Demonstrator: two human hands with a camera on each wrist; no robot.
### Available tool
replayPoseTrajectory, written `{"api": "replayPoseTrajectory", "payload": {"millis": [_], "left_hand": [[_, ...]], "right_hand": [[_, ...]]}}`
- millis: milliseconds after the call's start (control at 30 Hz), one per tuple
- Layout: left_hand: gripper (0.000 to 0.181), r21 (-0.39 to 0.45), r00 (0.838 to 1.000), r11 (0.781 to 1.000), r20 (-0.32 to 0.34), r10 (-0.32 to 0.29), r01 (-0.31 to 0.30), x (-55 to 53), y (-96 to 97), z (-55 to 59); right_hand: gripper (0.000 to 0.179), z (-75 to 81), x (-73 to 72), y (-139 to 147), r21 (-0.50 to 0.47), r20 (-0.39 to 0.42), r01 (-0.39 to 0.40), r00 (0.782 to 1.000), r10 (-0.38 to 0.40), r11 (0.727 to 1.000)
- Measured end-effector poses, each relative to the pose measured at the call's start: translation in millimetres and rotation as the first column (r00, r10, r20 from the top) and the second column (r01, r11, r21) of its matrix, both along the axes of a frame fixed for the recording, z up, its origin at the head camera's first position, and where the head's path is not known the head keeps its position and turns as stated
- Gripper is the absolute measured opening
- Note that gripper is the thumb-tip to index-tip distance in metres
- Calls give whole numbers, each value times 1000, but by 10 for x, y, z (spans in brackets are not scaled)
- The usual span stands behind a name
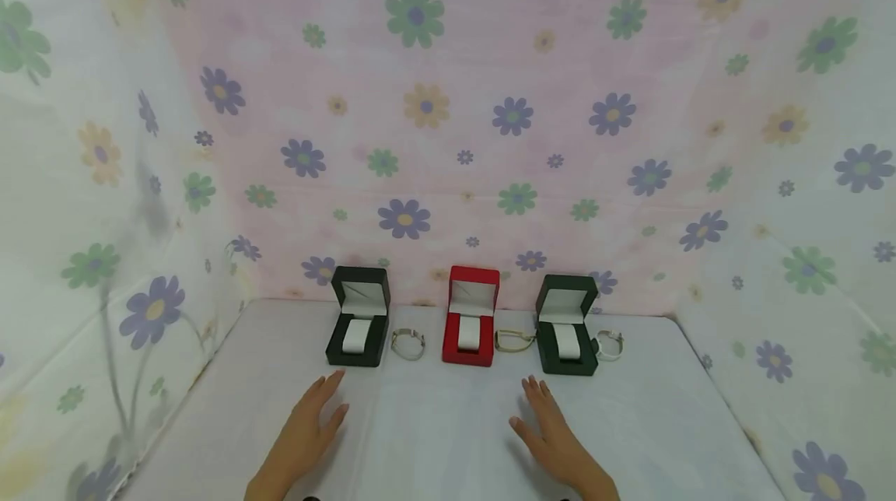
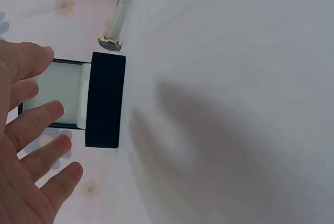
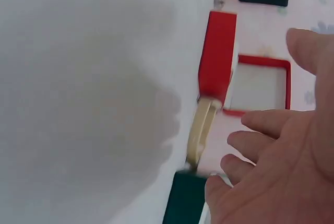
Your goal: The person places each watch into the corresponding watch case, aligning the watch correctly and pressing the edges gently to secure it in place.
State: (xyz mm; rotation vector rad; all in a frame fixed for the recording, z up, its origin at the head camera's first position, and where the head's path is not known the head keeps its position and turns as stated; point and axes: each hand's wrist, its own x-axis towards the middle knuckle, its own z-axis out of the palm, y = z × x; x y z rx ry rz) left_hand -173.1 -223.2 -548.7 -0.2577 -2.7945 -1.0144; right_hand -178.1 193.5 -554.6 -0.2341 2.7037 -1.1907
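Note:
My left hand [image 1: 301,435] is held over the white table with fingers spread, just in front of an open black box [image 1: 353,360]. My right hand [image 1: 556,443], also spread and holding nothing, is in front of an open dark green box [image 1: 570,368]. Between them stands an open red box [image 1: 467,359]. Each box has a white cushion inside. A pale-strapped watch [image 1: 409,359] lies right of the black box; the left wrist view shows its dark face [image 2: 110,44]. A gold watch [image 3: 200,130] lies between the red and green boxes. Right of the green one is a silvery-white watch [image 1: 611,358].
Behind the boxes hangs a pink flowered cloth [image 1: 462,174]. White flowered cloths close off the left side [image 1: 84,197] and the right side [image 1: 826,229]. The white tabletop [image 1: 427,439] stretches in front of the boxes, with shadows of both hands on it.

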Motion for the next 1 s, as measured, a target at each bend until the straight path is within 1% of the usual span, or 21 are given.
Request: {"api": "replayPoseTrajectory", "payload": {"millis": [100, 133, 200, 300, 367, 467, 533, 567, 667, 700, 767, 800, 833, 900, 1000], "left_hand": [[60, 36, 997, 999, -62, -35, 37, -104, -41, 34], [61, 46, 994, 997, -94, -49, 54, -142, -60, 42], [62, 67, 984, 994, -161, -77, 89, -224, -103, 48], [64, 88, 966, 988, -234, -105, 129, -351, -175, 32], [65, 98, 956, 984, -268, -118, 149, -434, -219, 15], [64, 108, 948, 980, -290, -129, 167, -550, -263, -13], [61, 116, 952, 980, -279, -127, 165, -628, -279, -24], [59, 128, 957, 978, -260, -127, 164, -670, -284, -26], [53, 185, 978, 971, -176, -115, 148, -799, -287, -26], [52, 208, 983, 968, -142, -113, 141, -845, -288, -25], [51, 236, 991, 964, -86, -104, 122, -936, -288, -17], [51, 240, 993, 964, -69, -99, 112, -977, -288, -11], [51, 246, 994, 964, -55, -96, 106, -1020, -283, -5], [53, 234, 995, 967, -41, -89, 96, -1097, -269, 4], [55, 216, 994, 971, -42, -99, 106, -1187, -240, 10]], "right_hand": [[70, 56, -77, -76, -39, -22, -38, 999, 37, 999], [69, 80, -108, -104, -50, -35, -58, 998, 57, 997], [66, 131, -192, -160, -68, -62, -105, 993, 101, 992], [61, 214, -360, -252, -113, -105, -179, 980, 167, 977], [59, 265, -493, -317, -153, -135, -223, 970, 203, 963], [53, 331, -687, -423, -224, -173, -262, 959, 226, 939], [50, 359, -819, -496, -247, -190, -276, 954, 232, 929], [47, 370, -885, -536, -262, -194, -277, 953, 231, 924], [42, 405, -1078, -687, -312, -201, -287, 952, 232, 906], [41, 413, -1146, -747, -324, -214, -298, 948, 238, 898], [40, 423, -1277, -889, -354, -227, -311, 943, 241, 882], [39, 424, -1339, -967, -360, -235, -318, 941, 244, 877], [39, 426, -1398, -1038, -351, -244, -323, 938, 248, 879], [38, 431, -1492, -1176, -353, -261, -335, 932, 252, 873], [37, 425, -1577, -1350, -360, -244, -321, 939, 243, 876]]}}
